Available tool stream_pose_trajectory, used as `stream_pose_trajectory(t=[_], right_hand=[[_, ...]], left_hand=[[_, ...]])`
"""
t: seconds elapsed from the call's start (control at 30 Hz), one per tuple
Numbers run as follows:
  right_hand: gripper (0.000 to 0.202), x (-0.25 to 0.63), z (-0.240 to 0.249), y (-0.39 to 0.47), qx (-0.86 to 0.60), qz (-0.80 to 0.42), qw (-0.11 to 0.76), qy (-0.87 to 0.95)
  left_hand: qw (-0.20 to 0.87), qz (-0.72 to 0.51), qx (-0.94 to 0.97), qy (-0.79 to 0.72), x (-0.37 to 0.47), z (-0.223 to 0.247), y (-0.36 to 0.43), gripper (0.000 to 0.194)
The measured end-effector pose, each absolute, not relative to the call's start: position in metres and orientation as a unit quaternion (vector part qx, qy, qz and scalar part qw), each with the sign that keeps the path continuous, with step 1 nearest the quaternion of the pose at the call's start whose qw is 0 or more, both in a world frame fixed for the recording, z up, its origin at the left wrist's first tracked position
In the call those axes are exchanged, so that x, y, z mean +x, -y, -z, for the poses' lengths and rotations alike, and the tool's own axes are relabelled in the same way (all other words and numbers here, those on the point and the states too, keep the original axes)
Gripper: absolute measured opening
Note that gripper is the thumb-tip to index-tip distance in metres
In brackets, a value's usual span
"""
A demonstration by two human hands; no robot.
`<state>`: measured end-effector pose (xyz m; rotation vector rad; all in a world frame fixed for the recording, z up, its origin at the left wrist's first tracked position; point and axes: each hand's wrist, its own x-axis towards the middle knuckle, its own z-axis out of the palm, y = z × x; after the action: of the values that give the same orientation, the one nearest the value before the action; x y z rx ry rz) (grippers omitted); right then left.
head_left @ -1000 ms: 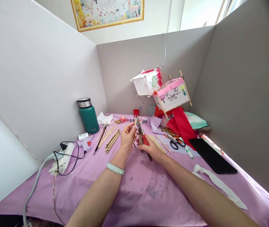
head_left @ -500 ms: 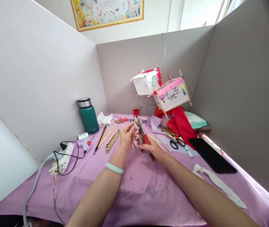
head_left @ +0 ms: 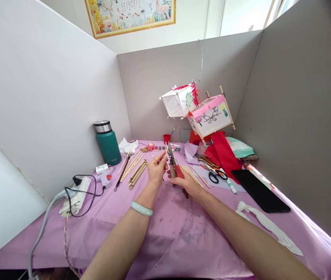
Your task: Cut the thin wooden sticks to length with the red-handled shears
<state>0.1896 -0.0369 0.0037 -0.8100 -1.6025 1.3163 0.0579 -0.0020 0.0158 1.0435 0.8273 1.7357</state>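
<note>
My left hand point(head_left: 156, 169), with a pale jade bangle at the wrist, is closed around thin wooden sticks point(head_left: 166, 151); their tips poke out above and beside the fingers. In my right hand point(head_left: 188, 182) is a pair of red-handled pruning shears point(head_left: 178, 169), blades pointing up and away. The blades stand right beside the sticks' upper end; whether they touch I cannot tell. Left of my hands lie a bundle of thicker bamboo sticks point(head_left: 138, 174), more thin sticks point(head_left: 132, 165) and a dark brush point(head_left: 122, 173). Several thin sticks point(head_left: 194, 177) lie just past my right hand.
A green bottle point(head_left: 108, 144), glue gun point(head_left: 105, 177) and power strip point(head_left: 75, 196) stand left. Right are scissors point(head_left: 218, 175), red cloth point(head_left: 225, 155), a black phone point(head_left: 260, 190) and a white cloth strip point(head_left: 270, 225). Two paper lanterns point(head_left: 212, 116) hang at the back.
The sticks in my left hand have turned a little, and less of them shows below the fingers. The shears stay close beside them. The whole view has shifted slightly.
</note>
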Motion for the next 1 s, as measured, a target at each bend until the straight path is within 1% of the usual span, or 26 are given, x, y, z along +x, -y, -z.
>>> stream_pose_trajectory(t=[0.23,0.37,0.67,1.0], right_hand=[[0.039,0.1897,-0.0077,0.0393,-0.334,-0.545,0.429,0.638],[0.041,0.1898,-0.0071,0.0389,-0.336,-0.542,0.427,0.641],[0.044,0.1904,-0.0069,0.0399,-0.33,-0.544,0.425,0.644],[0.042,0.1884,-0.0031,0.0377,-0.333,-0.525,0.424,0.658]], left_hand=[[0.398,-0.696,0.46,-0.38,0.0559,-0.0114,-0.0002,0.049],[0.387,-0.697,0.463,-0.389,0.0575,-0.0124,0.002,0.049],[0.348,-0.709,0.462,-0.403,0.058,-0.0148,0.003,0.042],[0.289,-0.7,0.503,-0.416,0.0595,-0.0136,0.0037,0.036]])
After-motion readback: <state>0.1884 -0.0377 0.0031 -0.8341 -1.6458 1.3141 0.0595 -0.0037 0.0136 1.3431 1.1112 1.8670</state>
